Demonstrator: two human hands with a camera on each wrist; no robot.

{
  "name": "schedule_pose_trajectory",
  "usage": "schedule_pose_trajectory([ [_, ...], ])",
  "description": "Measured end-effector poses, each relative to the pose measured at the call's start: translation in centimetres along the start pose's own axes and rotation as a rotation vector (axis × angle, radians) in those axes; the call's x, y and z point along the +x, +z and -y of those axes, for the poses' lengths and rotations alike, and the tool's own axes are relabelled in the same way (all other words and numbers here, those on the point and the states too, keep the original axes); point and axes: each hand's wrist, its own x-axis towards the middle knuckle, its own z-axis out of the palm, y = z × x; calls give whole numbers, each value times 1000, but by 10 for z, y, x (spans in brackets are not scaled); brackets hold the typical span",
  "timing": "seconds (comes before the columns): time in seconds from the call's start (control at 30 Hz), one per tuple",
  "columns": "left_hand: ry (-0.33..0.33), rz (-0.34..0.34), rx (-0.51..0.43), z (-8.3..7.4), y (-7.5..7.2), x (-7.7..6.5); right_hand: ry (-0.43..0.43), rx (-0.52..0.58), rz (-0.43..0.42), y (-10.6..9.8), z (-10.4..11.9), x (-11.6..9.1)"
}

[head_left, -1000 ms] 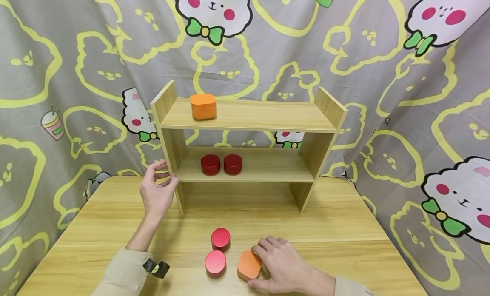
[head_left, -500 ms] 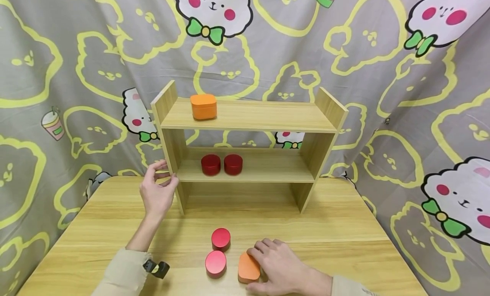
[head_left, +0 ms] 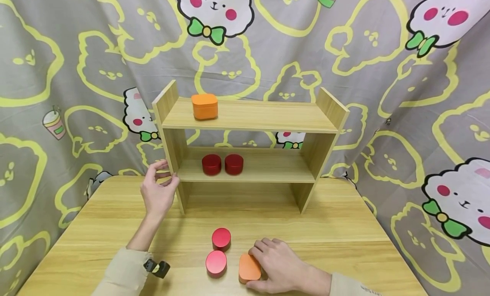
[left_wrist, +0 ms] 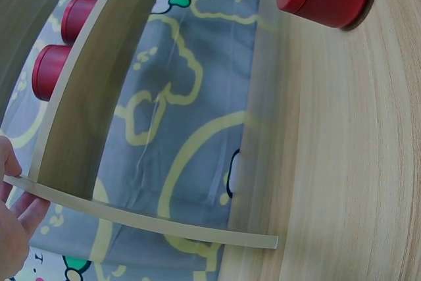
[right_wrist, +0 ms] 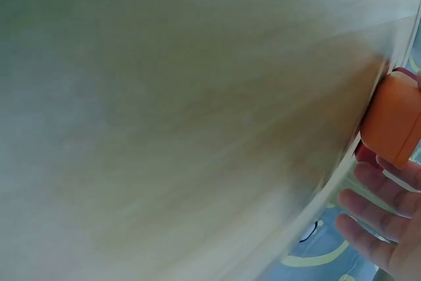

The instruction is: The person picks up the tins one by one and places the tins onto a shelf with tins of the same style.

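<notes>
Grips orange box w/ R hand, w/ thumb & fingers round its sides, at front of surface, just R of 2 red tins. Holds wooden shelf by L upright w/ L hand, w/ thumb & fingers either side of panel, abt mid-tier ht. Can see 2 more red tins side by side on mid tier, plus 2nd orange box on top tier nr L end.
</notes>
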Motion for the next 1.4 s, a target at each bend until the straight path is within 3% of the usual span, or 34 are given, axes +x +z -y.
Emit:
schedule_pose_trajectory([
  [0.5,-3,3,-3,0,0,1,-12,-10,7,-14,-5,9],
  [0.8,5,1,0,1,0,1,-47,-82,-61,-25,-14,18],
  [1.4,1,-1,1,1,0,0,-32,-84,-143,-64,-31,39],
])
